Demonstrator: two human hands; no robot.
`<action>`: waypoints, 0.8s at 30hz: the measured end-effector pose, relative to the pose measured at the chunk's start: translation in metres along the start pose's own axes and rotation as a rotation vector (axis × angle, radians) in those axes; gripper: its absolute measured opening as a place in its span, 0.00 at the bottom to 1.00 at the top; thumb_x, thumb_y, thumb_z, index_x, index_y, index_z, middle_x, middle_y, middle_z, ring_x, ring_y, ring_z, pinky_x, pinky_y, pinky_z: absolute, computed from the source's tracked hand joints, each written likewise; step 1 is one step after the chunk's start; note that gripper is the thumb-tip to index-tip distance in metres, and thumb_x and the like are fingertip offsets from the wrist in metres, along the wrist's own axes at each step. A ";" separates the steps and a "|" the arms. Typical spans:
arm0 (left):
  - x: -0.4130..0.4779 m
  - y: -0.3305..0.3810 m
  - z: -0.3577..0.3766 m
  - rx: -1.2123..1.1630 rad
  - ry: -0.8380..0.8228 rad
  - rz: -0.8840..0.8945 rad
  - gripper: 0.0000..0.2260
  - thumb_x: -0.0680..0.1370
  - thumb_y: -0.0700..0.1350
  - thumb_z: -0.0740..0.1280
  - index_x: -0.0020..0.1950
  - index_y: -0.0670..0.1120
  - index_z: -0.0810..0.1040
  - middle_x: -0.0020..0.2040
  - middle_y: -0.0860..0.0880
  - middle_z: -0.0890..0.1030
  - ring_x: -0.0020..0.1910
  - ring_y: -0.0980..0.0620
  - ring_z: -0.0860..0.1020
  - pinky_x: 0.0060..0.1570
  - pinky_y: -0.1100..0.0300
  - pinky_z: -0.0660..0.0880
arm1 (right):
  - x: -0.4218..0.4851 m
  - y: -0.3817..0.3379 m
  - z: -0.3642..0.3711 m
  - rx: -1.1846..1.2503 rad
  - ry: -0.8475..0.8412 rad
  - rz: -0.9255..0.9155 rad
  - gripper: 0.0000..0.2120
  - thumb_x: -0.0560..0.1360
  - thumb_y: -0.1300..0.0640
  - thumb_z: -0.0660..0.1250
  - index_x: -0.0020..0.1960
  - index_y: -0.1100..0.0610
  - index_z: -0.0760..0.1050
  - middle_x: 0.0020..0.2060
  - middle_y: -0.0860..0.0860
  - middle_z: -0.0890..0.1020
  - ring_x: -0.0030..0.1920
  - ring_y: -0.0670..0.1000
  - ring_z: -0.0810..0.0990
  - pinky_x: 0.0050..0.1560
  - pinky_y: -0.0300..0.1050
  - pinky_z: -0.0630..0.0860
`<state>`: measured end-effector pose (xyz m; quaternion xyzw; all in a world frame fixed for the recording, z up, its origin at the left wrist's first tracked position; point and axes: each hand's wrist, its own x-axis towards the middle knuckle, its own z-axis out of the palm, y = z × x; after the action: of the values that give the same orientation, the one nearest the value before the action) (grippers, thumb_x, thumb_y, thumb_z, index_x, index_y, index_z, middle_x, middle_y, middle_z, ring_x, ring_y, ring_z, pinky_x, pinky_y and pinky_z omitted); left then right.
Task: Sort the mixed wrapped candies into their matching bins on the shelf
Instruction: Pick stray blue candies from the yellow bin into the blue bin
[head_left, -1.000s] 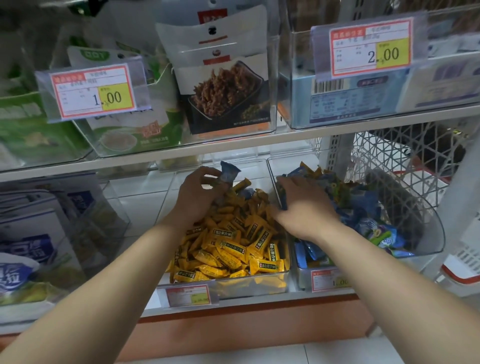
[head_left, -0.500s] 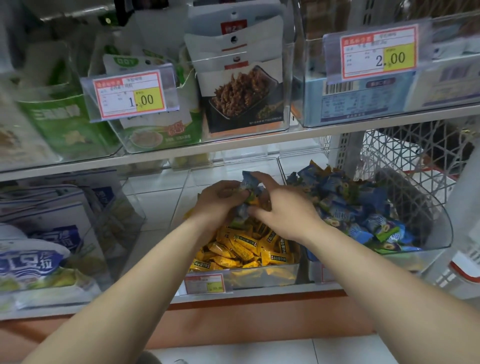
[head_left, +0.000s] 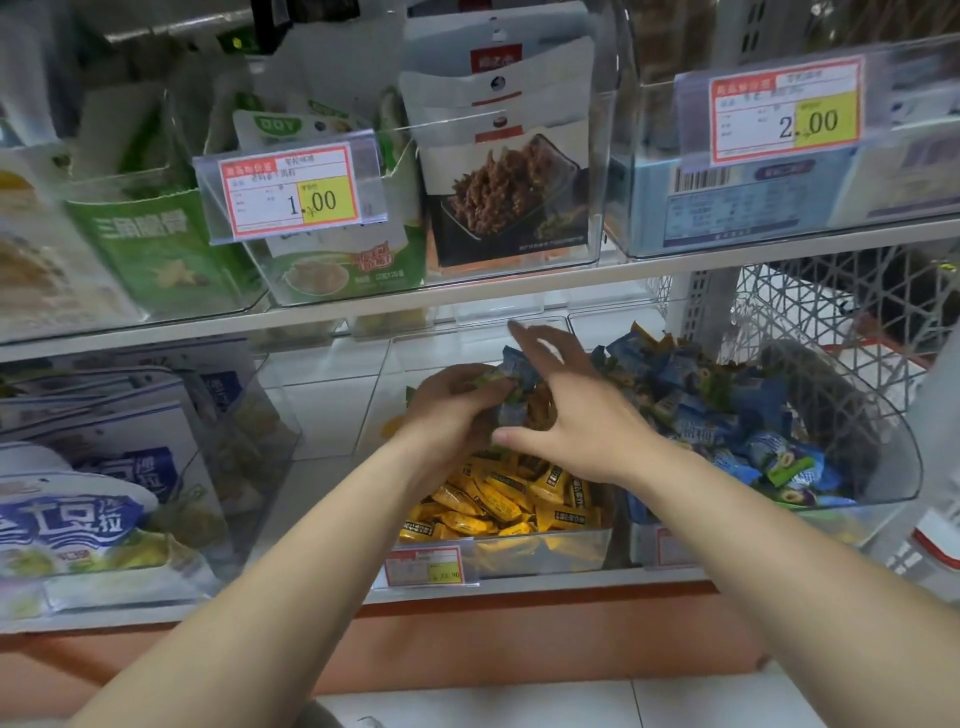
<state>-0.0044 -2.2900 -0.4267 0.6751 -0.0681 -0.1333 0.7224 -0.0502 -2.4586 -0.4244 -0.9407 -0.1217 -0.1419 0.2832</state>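
Note:
A clear bin (head_left: 550, 553) on the lower shelf holds several yellow wrapped candies (head_left: 498, 499). To its right a second clear bin (head_left: 893, 467) is heaped with blue wrapped candies (head_left: 696, 400). My left hand (head_left: 457, 400) hovers over the yellow bin, its fingers curled round a small bunch of blue candies (head_left: 514, 369). My right hand (head_left: 576, 410) is right beside it, fingers spread and straight, touching or nearly touching the bunch; its fingertips hide part of it.
The upper shelf edge (head_left: 467, 301) hangs just above my hands, carrying clear bins of snack packs and price tags (head_left: 291, 192). Larger blue-and-white bags (head_left: 93, 499) fill the bin at the lower left. A white lattice basket (head_left: 831, 322) stands at the right.
Both hands left the candy piles and met above the yellow bin. My right hand's fingers have since spread open beside the blue candies in my left hand. The view shifted slightly left.

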 end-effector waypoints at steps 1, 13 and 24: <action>-0.002 0.001 0.005 -0.037 -0.028 0.009 0.12 0.75 0.43 0.73 0.57 0.42 0.80 0.50 0.40 0.85 0.49 0.39 0.84 0.42 0.51 0.80 | 0.000 0.000 0.001 0.021 -0.013 -0.003 0.44 0.70 0.35 0.70 0.80 0.41 0.52 0.75 0.48 0.62 0.72 0.53 0.68 0.67 0.46 0.70; -0.016 0.001 0.051 -0.354 -0.095 0.050 0.14 0.78 0.31 0.63 0.49 0.44 0.86 0.49 0.45 0.86 0.48 0.50 0.84 0.42 0.62 0.80 | -0.010 0.017 -0.026 0.409 0.289 0.205 0.20 0.72 0.53 0.77 0.62 0.48 0.78 0.51 0.42 0.81 0.52 0.42 0.79 0.46 0.19 0.68; 0.030 -0.013 0.016 0.837 0.099 0.241 0.04 0.78 0.48 0.69 0.51 0.56 0.80 0.51 0.55 0.82 0.52 0.55 0.80 0.47 0.65 0.73 | -0.031 0.071 -0.059 -0.333 -0.039 0.482 0.27 0.81 0.37 0.56 0.77 0.44 0.63 0.75 0.51 0.66 0.72 0.61 0.66 0.69 0.55 0.67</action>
<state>0.0184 -2.3145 -0.4404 0.9025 -0.1597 0.0235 0.3992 -0.0682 -2.5543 -0.4235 -0.9785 0.1250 -0.0705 0.1482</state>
